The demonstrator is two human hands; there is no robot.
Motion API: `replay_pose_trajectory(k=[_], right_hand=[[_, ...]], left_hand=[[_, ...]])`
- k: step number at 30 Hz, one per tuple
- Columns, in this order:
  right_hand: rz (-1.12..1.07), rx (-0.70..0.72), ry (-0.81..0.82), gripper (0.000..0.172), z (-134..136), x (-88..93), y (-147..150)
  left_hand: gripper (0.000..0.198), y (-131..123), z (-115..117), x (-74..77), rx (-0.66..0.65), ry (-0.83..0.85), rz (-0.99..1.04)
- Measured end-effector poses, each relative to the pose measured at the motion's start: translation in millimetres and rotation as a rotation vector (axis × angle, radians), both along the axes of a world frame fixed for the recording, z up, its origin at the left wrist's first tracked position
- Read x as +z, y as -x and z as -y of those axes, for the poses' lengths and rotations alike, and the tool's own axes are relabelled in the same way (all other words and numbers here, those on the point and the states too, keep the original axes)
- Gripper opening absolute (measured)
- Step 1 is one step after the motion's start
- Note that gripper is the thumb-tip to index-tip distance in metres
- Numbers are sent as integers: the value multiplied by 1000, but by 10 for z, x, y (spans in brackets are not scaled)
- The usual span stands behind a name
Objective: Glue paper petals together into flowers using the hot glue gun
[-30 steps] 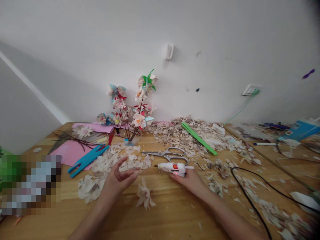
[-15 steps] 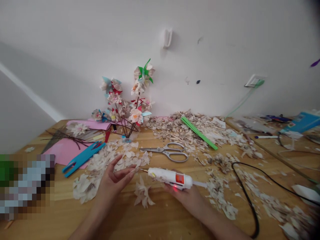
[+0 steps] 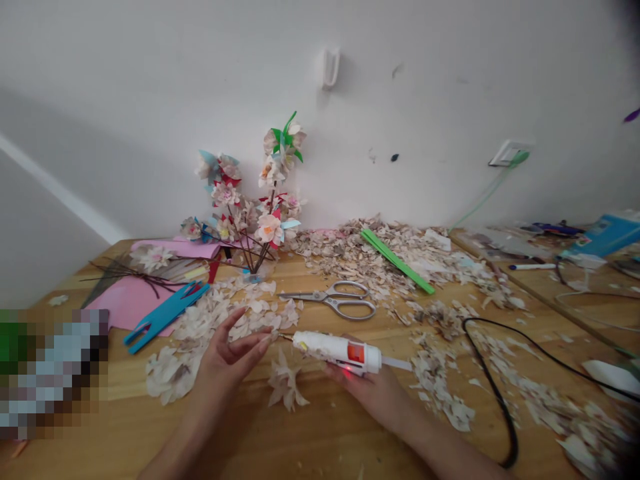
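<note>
My right hand (image 3: 373, 395) is wrapped round a white glue gun (image 3: 320, 348) with an orange patch, a lit red light and a clear glue stick out of its back. The nozzle points left, at the fingertips of my left hand (image 3: 230, 355). Between thumb and fingers there, a small pale petal (image 3: 274, 335) is pinched, mostly hidden; whether the nozzle touches it I cannot tell. Below them on the table lies a pale petal flower (image 3: 287, 383). Loose petals (image 3: 197, 323) spread behind and beside my left hand.
Scissors (image 3: 333, 299) lie beyond the glue gun. A vase of handmade flowers (image 3: 270, 230) stands by the wall. Blue strips (image 3: 163, 320), pink sheets (image 3: 117, 303), a green strip (image 3: 397, 260) and heaps of petals (image 3: 340, 250) lie around. A black cable (image 3: 493, 380) curves at right.
The glue gun has shifted slightly left and up, its nozzle closer to the left fingertips. The whole view has moved a little; the left hand keeps its pinch.
</note>
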State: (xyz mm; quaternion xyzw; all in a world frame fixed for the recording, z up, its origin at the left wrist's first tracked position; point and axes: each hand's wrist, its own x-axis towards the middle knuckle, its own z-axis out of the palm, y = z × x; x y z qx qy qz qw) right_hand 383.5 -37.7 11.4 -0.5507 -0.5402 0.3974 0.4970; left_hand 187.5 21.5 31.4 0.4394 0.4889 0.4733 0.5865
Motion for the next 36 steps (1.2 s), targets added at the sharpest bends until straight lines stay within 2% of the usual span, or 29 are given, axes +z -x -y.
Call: replay_pose_trajectory(k=[5, 12, 23, 28, 36], right_hand=[[9, 30, 15, 14, 7, 93, 0], [-32, 52, 50, 23, 19, 137, 28], [31, 63, 66, 29, 32, 103, 2], [62, 66, 64, 23, 17, 105, -2], [85, 29, 22, 27, 28, 73, -7]], left_hand=[[84, 10, -3, 1, -17, 2, 18], [89, 33, -12, 10, -37, 11, 8], [82, -7, 19, 19, 6, -10, 43], [83, -11, 17, 28, -2, 12, 40], [88, 14, -4, 12, -22, 23, 36]])
